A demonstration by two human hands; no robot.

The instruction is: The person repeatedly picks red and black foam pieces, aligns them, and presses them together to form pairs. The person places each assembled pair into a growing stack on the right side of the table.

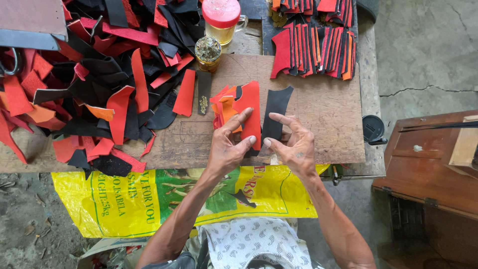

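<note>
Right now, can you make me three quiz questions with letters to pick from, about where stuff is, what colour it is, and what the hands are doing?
1. Where is the tidy stack of red and black leather cut-outs?
A far right of board
B on floor
C in lap

2. What colour is the round lid on the glass mug?
A green
B red
C blue

3. What does the right hand touch?
A scissors
B nothing
C the curved black leather piece

Answers: A, it stands at the wooden board's far right; B, the lid is red; C, its fingers rest there.
</note>
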